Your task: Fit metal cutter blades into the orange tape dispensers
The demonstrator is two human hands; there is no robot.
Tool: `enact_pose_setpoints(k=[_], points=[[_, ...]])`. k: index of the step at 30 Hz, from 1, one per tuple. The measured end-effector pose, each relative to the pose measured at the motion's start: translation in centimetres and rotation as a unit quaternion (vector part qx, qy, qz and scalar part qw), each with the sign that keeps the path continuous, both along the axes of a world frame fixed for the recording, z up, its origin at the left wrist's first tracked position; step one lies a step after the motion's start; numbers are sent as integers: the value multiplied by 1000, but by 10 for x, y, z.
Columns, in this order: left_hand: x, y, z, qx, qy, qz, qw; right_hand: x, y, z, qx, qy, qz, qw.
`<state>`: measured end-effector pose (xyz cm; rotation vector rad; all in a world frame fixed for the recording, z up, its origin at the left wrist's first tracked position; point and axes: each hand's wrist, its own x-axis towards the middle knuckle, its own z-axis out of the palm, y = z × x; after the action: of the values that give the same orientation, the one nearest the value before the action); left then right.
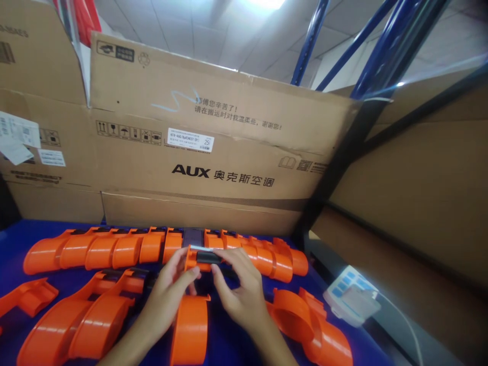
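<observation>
Both hands hold an orange plastic tape dispenser (pixel 189 260), with a pale serrated strip along its top edge and a black roller (pixel 208 257) across its front. My left hand (pixel 171 282) grips its left end, thumb on the near side. At the other end, my right hand (pixel 241 284) pinches the part by the black roller between thumb and fingers. Directly below the hands is an orange ring-shaped body (pixel 189 330); whether it joins the held piece I cannot tell.
Several similar orange dispensers (pixel 101 252) line the back of the blue surface (pixel 15 239). More lie at the near left (pixel 57 330) and near right (pixel 328 340). Behind stands a large cardboard panel (pixel 229 203). A white power strip (pixel 353 295) with its cable is at right, beside a dark rack post (pixel 331 168).
</observation>
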<state>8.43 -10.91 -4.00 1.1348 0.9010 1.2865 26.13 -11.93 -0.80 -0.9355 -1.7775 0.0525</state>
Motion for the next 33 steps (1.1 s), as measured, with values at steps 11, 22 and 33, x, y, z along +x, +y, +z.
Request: enact_pose_setpoints(k=[11, 22, 33], points=[[5, -6, 7, 24, 4, -9, 1000, 1, 0, 0, -15, -16, 25, 999], [2, -1, -1, 24, 15, -5, 1000, 2, 1, -3, -32, -34, 54, 997], [-9, 11, 5, -23, -49, 9, 998, 20, 12, -4, -140, -207, -41, 967]])
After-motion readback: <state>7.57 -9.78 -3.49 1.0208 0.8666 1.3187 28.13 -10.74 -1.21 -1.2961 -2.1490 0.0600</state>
